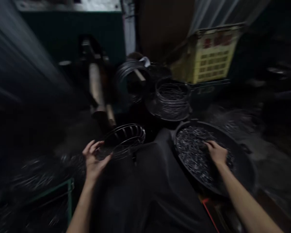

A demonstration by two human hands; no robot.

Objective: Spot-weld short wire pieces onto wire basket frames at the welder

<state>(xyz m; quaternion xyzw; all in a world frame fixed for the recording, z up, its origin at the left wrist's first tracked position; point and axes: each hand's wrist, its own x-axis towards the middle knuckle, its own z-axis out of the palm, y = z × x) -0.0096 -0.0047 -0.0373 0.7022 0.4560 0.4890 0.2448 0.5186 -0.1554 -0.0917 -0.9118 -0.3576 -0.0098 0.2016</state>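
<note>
Evidently the left hand [94, 158] is half open with nothing visible in its grasp, so the wire frame [128, 129] just right of it could tip if poorly supported. At right, the right hand [217, 153] bends its fingers over small metal pieces [192, 149] in a pan [243, 168]; I cannot tell whether it pinches any, and sharp ends might prick. Near to far: two hands, one frame, one pan, pieces too many to count, two wire coils [172, 104], one yellow crate [212, 61].

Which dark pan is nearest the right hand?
The round black pan of small metal pieces, beneath the right hand; the other pan, farther back, holds coiled grey wire.
</note>
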